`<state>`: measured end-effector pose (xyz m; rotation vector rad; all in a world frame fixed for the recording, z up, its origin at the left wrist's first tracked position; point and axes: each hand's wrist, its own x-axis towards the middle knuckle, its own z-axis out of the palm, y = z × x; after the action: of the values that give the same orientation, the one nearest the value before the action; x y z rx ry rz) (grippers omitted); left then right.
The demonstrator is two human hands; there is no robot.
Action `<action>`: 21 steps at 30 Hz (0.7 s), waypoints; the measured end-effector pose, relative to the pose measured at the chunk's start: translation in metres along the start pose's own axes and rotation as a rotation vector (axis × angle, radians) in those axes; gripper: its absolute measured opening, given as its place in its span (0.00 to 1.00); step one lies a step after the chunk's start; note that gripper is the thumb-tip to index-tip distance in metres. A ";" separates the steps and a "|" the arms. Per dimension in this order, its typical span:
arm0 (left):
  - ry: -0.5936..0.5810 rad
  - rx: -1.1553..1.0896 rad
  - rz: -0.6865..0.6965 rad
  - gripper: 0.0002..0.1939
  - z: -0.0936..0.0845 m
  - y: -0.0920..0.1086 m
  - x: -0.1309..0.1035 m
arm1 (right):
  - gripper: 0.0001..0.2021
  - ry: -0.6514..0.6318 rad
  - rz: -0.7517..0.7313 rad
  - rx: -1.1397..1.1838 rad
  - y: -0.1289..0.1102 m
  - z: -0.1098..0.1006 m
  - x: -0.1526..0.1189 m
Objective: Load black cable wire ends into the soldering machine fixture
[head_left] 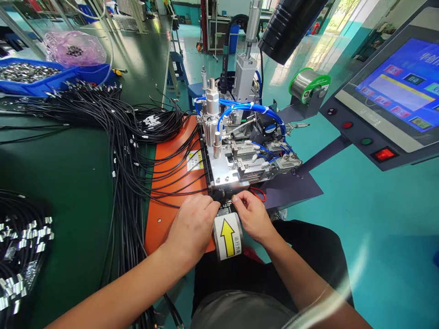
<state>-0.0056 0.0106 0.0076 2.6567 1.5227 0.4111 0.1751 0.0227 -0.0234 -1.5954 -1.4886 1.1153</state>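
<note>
At the front end of a benchtop machine (226, 176) with metal cylinders and blue air tubes, both hands work close together. My left hand (194, 224) is closed, its curled fingertips at the machine's front edge; what they hold is hidden. Opposite it, my right hand (255, 214) pinches with thumb and forefinger at the same edge, on something too small to name. Between and just below the hands is a round drum (228, 237) with a yellow arrow label. Several black cables (171, 183) run across an orange plate (163, 228) into the machine's left side, one passing behind my left hand.
Bundles of black cables (126, 183) cover part of the green table (78, 160). Blue bins (65, 82) of small metal parts stand at the back left. A solder spool (305, 87), a black cylinder (291, 29) and a control screen (401, 87) overhang the right side.
</note>
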 end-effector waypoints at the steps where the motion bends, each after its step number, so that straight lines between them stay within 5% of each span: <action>1: -0.001 0.004 -0.007 0.10 -0.001 0.000 0.000 | 0.16 0.003 0.006 0.012 0.001 0.002 0.000; 7: -0.087 0.040 -0.037 0.10 -0.009 0.002 0.002 | 0.19 0.025 0.083 0.150 0.007 0.005 0.002; 12: -0.230 0.066 -0.029 0.10 -0.023 0.008 0.002 | 0.15 0.111 0.057 0.030 -0.018 -0.016 -0.039; 17: -0.306 0.109 -0.039 0.14 -0.029 0.012 0.000 | 0.07 -0.713 -0.128 0.037 -0.040 0.014 -0.088; 21: -0.293 0.122 -0.031 0.11 -0.035 0.017 0.000 | 0.16 -0.893 -0.123 0.141 -0.031 0.072 -0.091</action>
<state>-0.0001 -0.0017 0.0440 2.6297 1.5372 -0.0754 0.0985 -0.0695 -0.0115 -0.8984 -1.9421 1.9441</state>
